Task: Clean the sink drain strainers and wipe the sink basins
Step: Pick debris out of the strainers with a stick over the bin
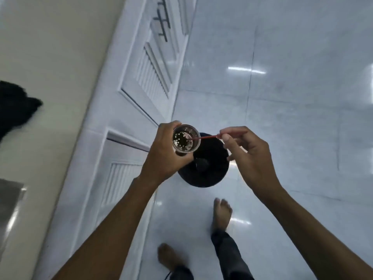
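Observation:
My left hand (pixel 164 153) grips a round metal drain strainer (pixel 185 140) with a perforated bottom, its open side facing up at me. My right hand (pixel 249 156) pinches a thin red stick (pixel 210 136) between thumb and forefinger. The stick's tip reaches into the strainer cup near its right rim. Both hands hover over a black round bin (pixel 205 168) that stands on the floor below them.
White cabinet doors (pixel 141 81) with louvred panels run along the left. A cream countertop (pixel 40 57) lies beyond, with a dark cloth (pixel 14 106) on it and a steel sink corner (pixel 10 199). My bare feet (pixel 222 211) stand on glossy white tiles.

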Tool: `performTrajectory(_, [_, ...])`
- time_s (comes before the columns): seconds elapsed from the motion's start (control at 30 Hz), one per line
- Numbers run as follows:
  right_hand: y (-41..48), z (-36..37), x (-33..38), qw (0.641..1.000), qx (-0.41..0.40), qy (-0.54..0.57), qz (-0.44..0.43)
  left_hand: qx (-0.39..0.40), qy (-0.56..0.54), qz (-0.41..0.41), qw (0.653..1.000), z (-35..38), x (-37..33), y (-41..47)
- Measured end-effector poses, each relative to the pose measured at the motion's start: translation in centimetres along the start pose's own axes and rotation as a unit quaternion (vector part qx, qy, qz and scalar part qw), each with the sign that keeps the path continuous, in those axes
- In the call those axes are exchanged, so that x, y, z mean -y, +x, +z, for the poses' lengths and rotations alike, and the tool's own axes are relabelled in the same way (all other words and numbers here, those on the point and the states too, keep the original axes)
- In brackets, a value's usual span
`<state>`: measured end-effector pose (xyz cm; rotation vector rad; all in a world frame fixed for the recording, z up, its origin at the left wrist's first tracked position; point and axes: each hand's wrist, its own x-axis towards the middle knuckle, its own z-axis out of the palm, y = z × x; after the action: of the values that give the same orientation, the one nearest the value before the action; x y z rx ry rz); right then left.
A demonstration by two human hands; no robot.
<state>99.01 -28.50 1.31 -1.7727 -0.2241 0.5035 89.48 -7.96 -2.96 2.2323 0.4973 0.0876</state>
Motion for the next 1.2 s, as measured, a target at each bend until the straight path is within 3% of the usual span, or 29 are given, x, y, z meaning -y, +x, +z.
performTrajectory(0.23, [1.4,-2.0,-14.8,0.994,-0.055,-0.059,0.074,0.103,0.014,-0.006,0.995,14.0,6.8,3.1])
performTrajectory(0.43, [0.3,3.0,-25.5,0.988,-0.035,-0.121,0.087,0.16,0.048,0.025,0.986,19.5,15.4,3.2])
performTrajectory(0.57, [0.4,6.5,-30.9,0.982,-0.062,-0.158,0.078,0.186,0.06,0.015,0.981,21.0,20.9,2.3])
performTrajectory(0.7, [0.4,8.4,-33.2,0.982,-0.1,-0.142,0.079,0.194,0.081,-0.003,0.978,21.4,23.8,1.6])
performTrajectory(0.87, [-0.7,10.0,-33.8,0.984,-0.068,-0.154,0.062,0.189,0.083,-0.017,0.978,22.2,24.8,1.5])
performTrajectory(1.03, [0.6,9.2,-34.0,0.978,-0.14,-0.124,0.094,0.182,0.052,-0.041,0.981,22.8,24.3,1.7])
performTrajectory(1.2, [0.4,9.6,-33.9,0.982,-0.086,-0.151,0.069,0.17,0.03,-0.053,0.984,23.1,23.7,1.7])
